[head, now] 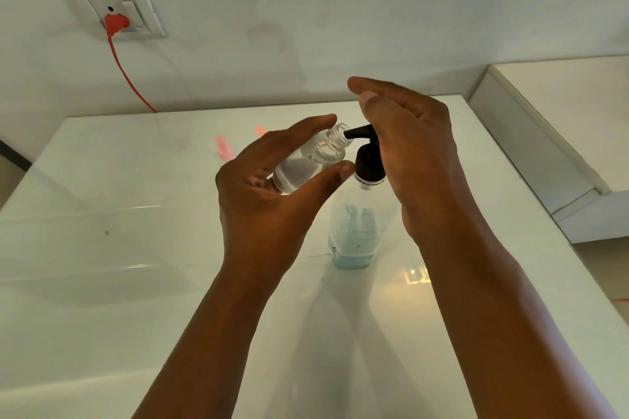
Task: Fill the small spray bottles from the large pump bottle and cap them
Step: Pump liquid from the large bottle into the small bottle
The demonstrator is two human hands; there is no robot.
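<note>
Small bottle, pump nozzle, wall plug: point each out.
small bottle [308, 165]: head view, clear body.
pump nozzle [357, 132]: head view, black spout.
wall plug [116, 22]: head view, red plug body.

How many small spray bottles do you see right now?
1: an uncapped small spray bottle tilted in the left hand, its mouth at the pump bottle nozzle. Blurry pink items further back on the table can't be identified; others may be hidden.
</note>
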